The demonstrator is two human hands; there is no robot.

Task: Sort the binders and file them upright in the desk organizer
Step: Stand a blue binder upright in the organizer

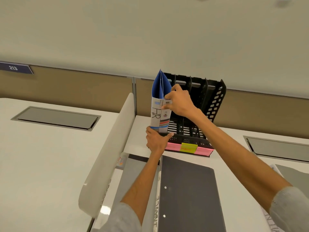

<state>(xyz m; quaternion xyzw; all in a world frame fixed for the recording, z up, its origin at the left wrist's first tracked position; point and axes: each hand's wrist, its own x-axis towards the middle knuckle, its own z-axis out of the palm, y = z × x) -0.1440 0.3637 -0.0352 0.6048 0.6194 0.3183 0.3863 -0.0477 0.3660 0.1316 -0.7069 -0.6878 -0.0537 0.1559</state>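
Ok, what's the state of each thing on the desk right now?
Desk organizer: standing, right slots empty.
HR binder: upright at its left end, left hand gripping its base.
Striped binder: upright beside it, right hand pinching its spine.
FINANCE binder: closed, lying flat.

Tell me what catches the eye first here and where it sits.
The upright binders, blue inside and one marked HR, stand at the left end of the black desk organizer. The right hand pinches their top and the left hand grips their base. A dark grey binder lies flat on the desk in front, nearer the camera.
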